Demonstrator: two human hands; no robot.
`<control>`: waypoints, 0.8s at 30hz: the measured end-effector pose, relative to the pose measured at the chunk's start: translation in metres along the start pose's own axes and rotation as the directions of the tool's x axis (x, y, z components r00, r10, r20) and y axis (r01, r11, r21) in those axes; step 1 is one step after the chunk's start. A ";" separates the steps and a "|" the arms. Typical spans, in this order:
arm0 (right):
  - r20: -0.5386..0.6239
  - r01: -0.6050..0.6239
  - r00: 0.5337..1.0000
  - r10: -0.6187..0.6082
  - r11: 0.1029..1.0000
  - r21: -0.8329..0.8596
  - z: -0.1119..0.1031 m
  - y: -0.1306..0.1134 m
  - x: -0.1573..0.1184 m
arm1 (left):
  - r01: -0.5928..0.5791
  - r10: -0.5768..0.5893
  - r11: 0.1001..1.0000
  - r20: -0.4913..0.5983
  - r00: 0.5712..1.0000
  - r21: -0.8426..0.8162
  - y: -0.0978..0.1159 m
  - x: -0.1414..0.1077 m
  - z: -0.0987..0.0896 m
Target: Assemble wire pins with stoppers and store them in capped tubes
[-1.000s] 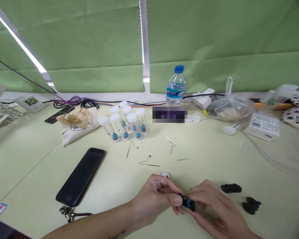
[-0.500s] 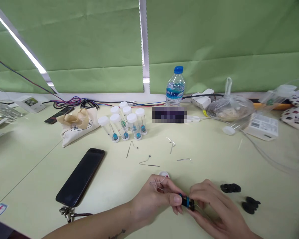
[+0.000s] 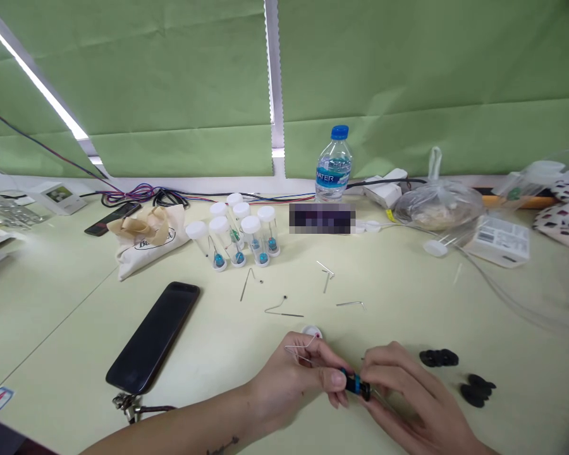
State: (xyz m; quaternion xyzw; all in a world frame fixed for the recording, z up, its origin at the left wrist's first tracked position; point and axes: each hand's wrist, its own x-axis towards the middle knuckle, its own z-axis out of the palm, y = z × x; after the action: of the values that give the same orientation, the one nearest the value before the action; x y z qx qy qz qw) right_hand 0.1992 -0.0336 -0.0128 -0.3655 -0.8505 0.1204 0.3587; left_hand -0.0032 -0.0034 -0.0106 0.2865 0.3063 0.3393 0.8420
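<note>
Black-and-blue part (image 3: 355, 383) pinched in left fingers (image 3: 337, 380), above a pale table (image 3: 218, 341) before green blinds (image 3: 180, 88).

The picture is bright, and the light looks soft and even. A long white strip (image 3: 33, 76) at the top left glows so much that it is plain white inside. The pale yellow-green worktop (image 3: 218, 392) has only faint, soft shadows under the hands. Small shiny spots show on the clear plastic bottle with a blue cap (image 3: 334, 165). Most things in the middle look fairly clear, but tiny parts are hard to see. The sides look stretched and smeary, with a hazy white patch at the left. Blocky squares hide a dark purple thing (image 3: 320, 218).
</note>
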 end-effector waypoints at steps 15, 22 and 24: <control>0.160 -0.028 0.987 0.019 0.998 0.056 -0.005 -0.005 0.007 | -0.011 0.011 1.000 -0.009 1.000 0.015 0.001 -0.001 0.001; -0.018 -0.001 1.000 0.001 1.000 -0.019 0.002 0.002 -0.004 | -0.030 0.029 0.999 -0.010 1.000 -0.014 -0.001 0.001 -0.001; -0.023 -0.003 1.000 0.002 1.000 -0.029 0.001 0.001 -0.004 | -0.027 0.026 1.000 -0.011 1.000 -0.008 -0.001 0.000 -0.001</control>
State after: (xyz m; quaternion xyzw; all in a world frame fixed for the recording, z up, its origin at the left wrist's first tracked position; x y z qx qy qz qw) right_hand 0.2015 -0.0357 -0.0160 -0.3731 -0.8475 0.1042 0.3628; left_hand -0.0031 -0.0036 -0.0118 0.2850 0.3056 0.3533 0.8370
